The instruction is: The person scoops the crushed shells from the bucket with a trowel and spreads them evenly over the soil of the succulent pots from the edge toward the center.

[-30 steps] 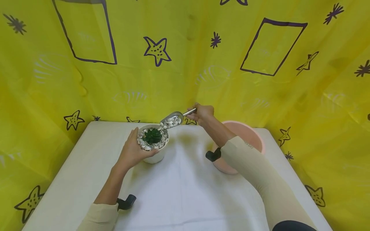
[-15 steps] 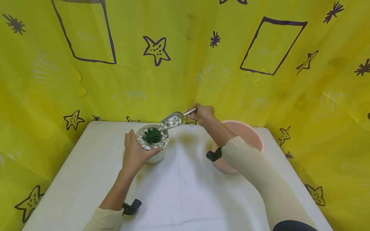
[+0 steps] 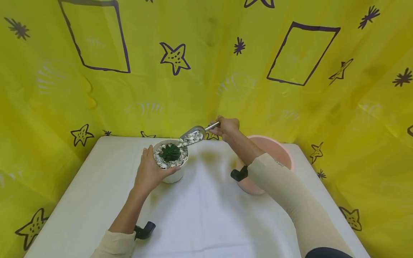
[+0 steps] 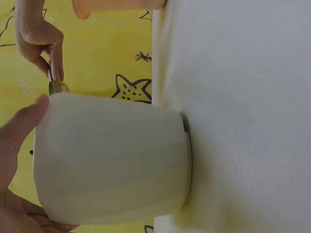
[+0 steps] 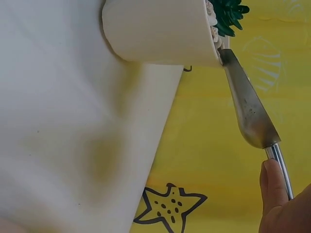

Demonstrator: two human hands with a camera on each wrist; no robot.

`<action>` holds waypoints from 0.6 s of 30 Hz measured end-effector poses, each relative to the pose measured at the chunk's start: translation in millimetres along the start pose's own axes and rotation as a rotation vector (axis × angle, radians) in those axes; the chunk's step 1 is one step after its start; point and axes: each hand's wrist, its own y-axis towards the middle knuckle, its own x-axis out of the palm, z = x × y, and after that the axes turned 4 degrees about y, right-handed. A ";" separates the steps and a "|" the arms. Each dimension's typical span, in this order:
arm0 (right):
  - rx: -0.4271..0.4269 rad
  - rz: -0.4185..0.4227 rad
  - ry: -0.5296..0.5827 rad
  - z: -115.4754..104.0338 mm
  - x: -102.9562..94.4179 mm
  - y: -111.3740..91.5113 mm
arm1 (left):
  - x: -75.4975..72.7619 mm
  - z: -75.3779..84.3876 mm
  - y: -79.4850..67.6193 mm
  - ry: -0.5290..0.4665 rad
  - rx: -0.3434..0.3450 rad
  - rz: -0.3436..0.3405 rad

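A white plant pot [image 4: 112, 160] stands on the white-covered table with a small green succulent [image 3: 170, 152] in it, ringed by white pebbles [image 3: 164, 165]. My left hand [image 3: 151, 170] holds the pot near its rim, thumb on the near side and fingers on the left. In my right hand [image 3: 228, 127] is the thin handle of a metal scoop [image 5: 250, 109]. Tilted down to the left, the scoop has its lip at the pot's right rim, and white pebbles [image 3: 194, 137] lie in its bowl.
A pink round tub [image 3: 274, 148] stands on the table [image 3: 200, 211] at the right, partly behind my right forearm. Close behind the table's far edge hangs a yellow curtain [image 3: 206, 89] with dark star and frame drawings.
My left fingers spread away from the pot's left side half a second ago and now lie closer to it again. The right hand and scoop stay nearly still.
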 end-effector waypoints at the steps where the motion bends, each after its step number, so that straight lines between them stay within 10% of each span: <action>1: -0.001 -0.002 0.002 0.1 0.1 0.4 | -0.8 -1.5 1.2 -0.007 0.010 -0.010; 11: -0.007 -0.019 -0.016 0.4 -0.9 1.8 | -9.5 -16.7 12.5 -0.002 0.094 -0.117; 18: -0.009 -0.021 -0.024 0.3 -0.6 1.0 | -8.5 -5.8 4.3 -0.030 0.033 -0.149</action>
